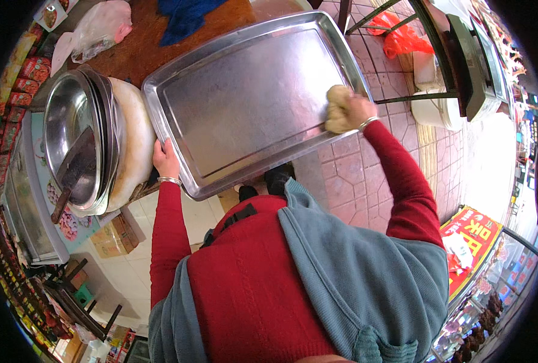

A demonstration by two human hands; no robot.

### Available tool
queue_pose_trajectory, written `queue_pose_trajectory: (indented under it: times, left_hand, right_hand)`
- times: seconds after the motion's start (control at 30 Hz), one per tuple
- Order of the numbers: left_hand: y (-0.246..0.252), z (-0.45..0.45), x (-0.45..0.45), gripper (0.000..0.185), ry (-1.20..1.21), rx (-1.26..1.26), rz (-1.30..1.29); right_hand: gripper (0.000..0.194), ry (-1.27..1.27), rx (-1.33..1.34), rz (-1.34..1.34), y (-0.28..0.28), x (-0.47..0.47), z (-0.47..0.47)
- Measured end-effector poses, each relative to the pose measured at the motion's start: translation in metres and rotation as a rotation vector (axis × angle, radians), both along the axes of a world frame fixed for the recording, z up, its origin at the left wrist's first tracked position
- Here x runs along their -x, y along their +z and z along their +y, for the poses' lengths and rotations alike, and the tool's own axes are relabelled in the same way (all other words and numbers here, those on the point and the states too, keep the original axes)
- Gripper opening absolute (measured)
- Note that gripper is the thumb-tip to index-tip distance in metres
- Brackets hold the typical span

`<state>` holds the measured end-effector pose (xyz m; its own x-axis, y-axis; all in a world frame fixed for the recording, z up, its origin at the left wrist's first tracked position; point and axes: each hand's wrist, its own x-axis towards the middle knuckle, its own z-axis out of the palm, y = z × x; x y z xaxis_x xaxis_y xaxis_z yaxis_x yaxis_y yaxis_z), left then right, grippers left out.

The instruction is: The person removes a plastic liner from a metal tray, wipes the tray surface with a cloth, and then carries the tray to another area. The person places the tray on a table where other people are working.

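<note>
A large rectangular metal tray (pixel 251 95) is in front of me, tilted, its far left part over a brown tabletop. My left hand (pixel 166 159) grips the tray's rim at the left near corner. At the right end, my right hand (pixel 360 111) is closed on a bunched beige cloth (pixel 338 109), which touches the tray's inner surface near the right rim. To the left stand stacked metal bowls (pixel 53 122), with a cleaver (pixel 76 161) lying in the top one. The stack rests against a thick round pale board (pixel 133 140).
Beyond the tray, a blue cloth (pixel 183 18) and a clear plastic bag (pixel 99 31) lie on the brown table (pixel 128 59). At right are a metal-framed stand (pixel 443 50), a white bucket (pixel 436 109) and a red plastic bag (pixel 400 38). A cardboard box (pixel 115 238) sits at lower left.
</note>
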<state>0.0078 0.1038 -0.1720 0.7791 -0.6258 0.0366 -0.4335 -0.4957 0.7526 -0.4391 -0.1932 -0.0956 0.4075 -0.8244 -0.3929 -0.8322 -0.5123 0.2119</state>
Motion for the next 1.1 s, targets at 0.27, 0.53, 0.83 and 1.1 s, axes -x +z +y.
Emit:
queue_pose_trajectory:
  times: [0.27, 0.53, 0.83, 1.1]
  left_hand:
    - [0.0, 0.0, -0.006, 0.032, -0.048, -0.046, -0.04]
    - [-0.02, 0.004, -0.014, 0.038, -0.022, -0.01, -0.016]
    - [-0.01, -0.012, -0.027, 0.037, -0.062, -0.064, -0.082]
    - [-0.002, -0.01, -0.006, 0.033, 0.037, -0.052, -0.021]
  right_hand:
    - [0.032, -0.141, -0.023, -1.035, 0.04, 0.051, -0.046]
    - [0.056, 0.025, 0.232, -0.43, 0.022, 0.016, 0.002]
    - [0.041, -0.213, -0.248, -0.425, 0.007, -0.109, 0.097]
    - [0.039, 0.737, -0.168, -0.754, -0.026, -0.265, 0.222]
